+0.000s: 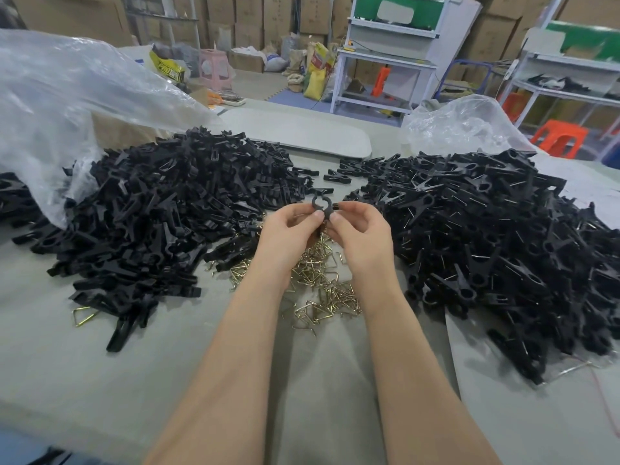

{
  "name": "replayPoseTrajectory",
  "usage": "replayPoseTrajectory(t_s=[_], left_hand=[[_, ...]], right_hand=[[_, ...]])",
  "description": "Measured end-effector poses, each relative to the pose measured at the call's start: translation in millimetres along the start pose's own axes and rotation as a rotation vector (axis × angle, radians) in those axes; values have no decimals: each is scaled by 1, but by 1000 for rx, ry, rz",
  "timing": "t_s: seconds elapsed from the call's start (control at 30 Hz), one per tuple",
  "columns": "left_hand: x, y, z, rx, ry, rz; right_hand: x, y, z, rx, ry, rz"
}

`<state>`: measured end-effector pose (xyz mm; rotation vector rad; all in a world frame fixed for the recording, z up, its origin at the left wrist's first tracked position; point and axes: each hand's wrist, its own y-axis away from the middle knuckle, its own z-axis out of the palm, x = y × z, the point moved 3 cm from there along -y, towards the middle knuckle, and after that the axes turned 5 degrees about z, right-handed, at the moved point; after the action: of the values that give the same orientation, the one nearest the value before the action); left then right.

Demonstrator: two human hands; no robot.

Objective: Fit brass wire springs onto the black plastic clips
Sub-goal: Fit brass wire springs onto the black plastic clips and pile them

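a grey table (84, 364) in a box-lined storeroom carries bare clips (161, 209) on the left, sprung clips (486, 236) on the right and springs (322, 283) between. above the springs, the left hand (288, 231) and right hand (360, 229) pinch one clip (320, 203) in curled fingers (317, 214). i cannot tell if it has a spring yet; seating one probably means holding its halves aligned.

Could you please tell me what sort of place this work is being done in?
Probably a small factory or warehouse assembly room: heaps of black clips and brass springs cover the table, cardboard boxes are stacked along the back wall, and white workbenches stand to the right.
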<state>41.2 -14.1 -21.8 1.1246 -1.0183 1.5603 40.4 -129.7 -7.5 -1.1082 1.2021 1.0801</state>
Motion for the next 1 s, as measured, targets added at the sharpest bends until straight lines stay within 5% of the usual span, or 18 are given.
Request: replayPoseTrajectory(t_s=[0.53, 0.83, 1.0], left_hand=[[6, 6, 0, -48, -19, -21], [11, 9, 2, -137, 59, -120], [12, 9, -1, -163, 181, -154]], right_hand=[[-1, -2, -6, -27, 58, 9], [-7, 2, -6, -265, -389, 227], [-8, 1, -6, -200, -390, 273]])
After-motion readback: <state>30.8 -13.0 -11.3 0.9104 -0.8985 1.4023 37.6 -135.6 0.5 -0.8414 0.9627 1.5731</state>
